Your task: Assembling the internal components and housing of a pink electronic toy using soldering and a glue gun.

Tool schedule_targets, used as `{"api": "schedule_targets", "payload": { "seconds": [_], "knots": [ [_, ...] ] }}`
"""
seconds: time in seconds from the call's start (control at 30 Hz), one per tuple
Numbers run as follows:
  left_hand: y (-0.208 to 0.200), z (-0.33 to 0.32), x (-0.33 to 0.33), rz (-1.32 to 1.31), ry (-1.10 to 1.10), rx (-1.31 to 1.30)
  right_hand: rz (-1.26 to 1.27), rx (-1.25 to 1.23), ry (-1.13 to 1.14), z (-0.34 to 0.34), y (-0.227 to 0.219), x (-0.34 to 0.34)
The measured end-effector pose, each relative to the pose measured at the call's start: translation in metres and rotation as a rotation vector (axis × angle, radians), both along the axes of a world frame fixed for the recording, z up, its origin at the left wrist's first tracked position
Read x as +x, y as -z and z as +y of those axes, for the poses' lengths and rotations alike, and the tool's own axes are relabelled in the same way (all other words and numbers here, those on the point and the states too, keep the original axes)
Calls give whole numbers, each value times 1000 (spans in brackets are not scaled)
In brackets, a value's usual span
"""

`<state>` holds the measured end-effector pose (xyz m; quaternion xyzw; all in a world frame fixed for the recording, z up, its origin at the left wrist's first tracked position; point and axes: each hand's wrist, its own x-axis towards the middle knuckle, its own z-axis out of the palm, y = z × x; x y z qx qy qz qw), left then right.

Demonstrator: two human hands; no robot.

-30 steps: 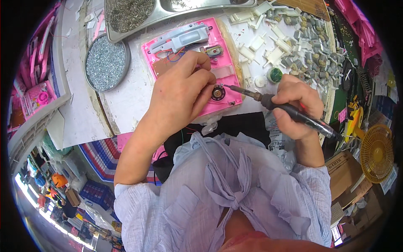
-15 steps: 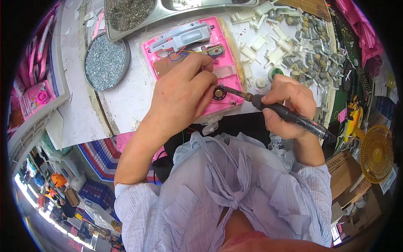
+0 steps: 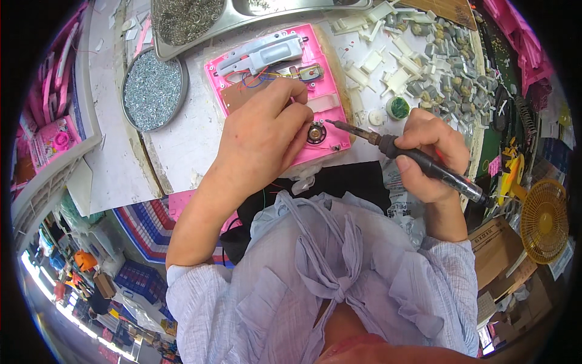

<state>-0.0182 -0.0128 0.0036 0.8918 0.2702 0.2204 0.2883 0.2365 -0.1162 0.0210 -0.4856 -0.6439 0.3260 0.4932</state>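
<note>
A pink plastic housing (image 3: 332,85) lies on the table with a grey plastic part (image 3: 267,53), a brown circuit board (image 3: 237,96), thin wires and a small round speaker (image 3: 316,133) inside it. My left hand (image 3: 260,136) rests over the housing, fingers bent and pinched together beside the speaker; what they hold is hidden under them. My right hand (image 3: 433,151) grips a black soldering iron (image 3: 433,170) by its handle. The iron's tip points left and stands just off the speaker's right edge, above the pink housing.
A round dish of small screws (image 3: 154,90) stands at the left. Behind is a metal tray (image 3: 224,27) with metal springs. White plastic pieces (image 3: 397,79) and grey motor-like parts (image 3: 451,73) are heaped at right, near a small green-filled container (image 3: 398,108). A yellow fan (image 3: 544,222) stands far right.
My right hand has drawn the soldering iron a little to the right, so its tip has come away from the speaker and the green-filled container shows more. My left hand stays nearly still.
</note>
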Motion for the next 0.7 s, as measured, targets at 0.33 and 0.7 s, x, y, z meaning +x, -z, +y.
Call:
{"api": "schedule_targets", "payload": {
  "seconds": [0.33,0.7],
  "knots": [
    [-5,1,-1,26,12,12,-3,8,19,-2,0,2],
    [-9,1,-2,114,23,30,-16,-8,-23,3,-3,-1]
  ]
}}
